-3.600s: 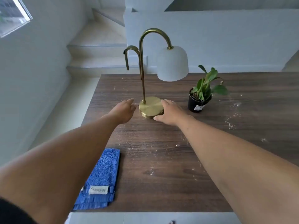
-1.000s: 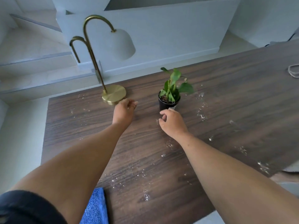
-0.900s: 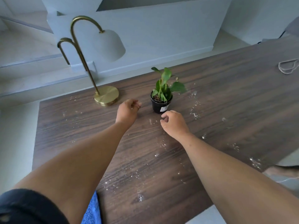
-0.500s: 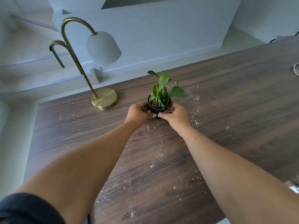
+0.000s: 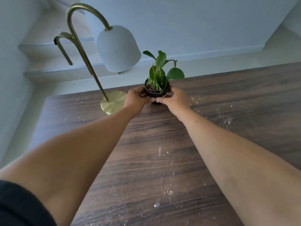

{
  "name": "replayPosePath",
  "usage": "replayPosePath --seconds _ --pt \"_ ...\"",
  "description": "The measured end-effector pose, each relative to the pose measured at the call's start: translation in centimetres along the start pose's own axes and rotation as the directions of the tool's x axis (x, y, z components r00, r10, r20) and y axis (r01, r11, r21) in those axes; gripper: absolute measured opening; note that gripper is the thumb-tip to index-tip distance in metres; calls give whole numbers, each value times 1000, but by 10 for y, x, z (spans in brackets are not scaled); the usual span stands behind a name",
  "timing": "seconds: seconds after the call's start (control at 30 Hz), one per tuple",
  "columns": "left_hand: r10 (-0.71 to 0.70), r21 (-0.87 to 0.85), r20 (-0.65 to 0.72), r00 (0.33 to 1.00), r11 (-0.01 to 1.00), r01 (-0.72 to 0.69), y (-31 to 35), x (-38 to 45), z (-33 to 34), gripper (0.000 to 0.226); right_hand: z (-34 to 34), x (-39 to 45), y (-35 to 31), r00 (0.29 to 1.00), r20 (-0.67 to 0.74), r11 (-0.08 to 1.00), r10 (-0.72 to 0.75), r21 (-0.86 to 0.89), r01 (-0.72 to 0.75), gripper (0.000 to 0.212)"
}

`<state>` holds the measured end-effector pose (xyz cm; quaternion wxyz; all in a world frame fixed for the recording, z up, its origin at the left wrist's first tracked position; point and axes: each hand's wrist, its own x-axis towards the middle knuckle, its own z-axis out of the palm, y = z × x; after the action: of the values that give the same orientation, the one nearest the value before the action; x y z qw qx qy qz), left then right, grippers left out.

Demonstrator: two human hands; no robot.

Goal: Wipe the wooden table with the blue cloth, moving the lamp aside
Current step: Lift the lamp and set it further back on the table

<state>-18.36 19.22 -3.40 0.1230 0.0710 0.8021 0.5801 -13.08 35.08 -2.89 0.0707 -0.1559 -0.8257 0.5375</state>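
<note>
The lamp (image 5: 112,101) stands at the far left corner of the worktop (image 5: 146,160), just left of the potted plant (image 5: 157,88). The left hand (image 5: 136,99) and right hand (image 5: 175,100) wrap their fingers round the pot. This looks like clearing before wiping. Next, the pot should be set aside. The blue cloth is out of view.

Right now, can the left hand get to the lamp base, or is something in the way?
Probably yes, once freed. The left hand grips the plant pot together with the right hand; the lamp base sits just beside it on the table, with nothing between.
</note>
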Motion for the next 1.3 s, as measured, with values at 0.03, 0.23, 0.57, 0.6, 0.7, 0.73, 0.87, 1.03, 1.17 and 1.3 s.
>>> replayPosePath --seconds 0.03,0.23,0.57,0.6,0.7,0.73,0.87,1.03,1.17,1.3 --pt "-6 -1 -10 1000 1000 6 -2 3 0 55 3 5 2 1000 8 1000 -1 -1 1 54" --pt "-16 -13 -79 997 1000 15 -8 4 6 59 8 6 11 999 2 999 -43 31 43 43" --pt "-83 92 -172 982 991 99 -16 -39 -24 57 3 -27 5 999 -20 999 32 -1 -32 56" --pt "-90 81 -182 979 991 106 -17 -49 -30 57 5 -35 1 999 -23 999 37 8 -37 56" --pt "-112 71 -213 971 989 130 -22 -85 -50 53 14 -69 -13 999 -24 999 46 27 -46 54" --pt "-101 105 -224 969 986 127 -23 -99 -58 50 19 -82 -17 999 -16 999 47 24 -47 54" --pt "-22 218 -240 971 973 76 -36 -157 -93 42 44 -137 -27 999 17 998 36 -43 -36 53" --pt "21 270 -257 966 962 51 -68 -245 -150 32 88 -229 -38 997 72 977 36 -213 -20 50" --pt "38 347 -266 963 936 59 -102 -317 -195 30 133 -307 -46 990 142 934 -7 -352 57 43" --pt "166 591 -204 965 807 -14 -131 -376 -223 25 168 -366 -53 986 164 877 -21 -471 97 31"
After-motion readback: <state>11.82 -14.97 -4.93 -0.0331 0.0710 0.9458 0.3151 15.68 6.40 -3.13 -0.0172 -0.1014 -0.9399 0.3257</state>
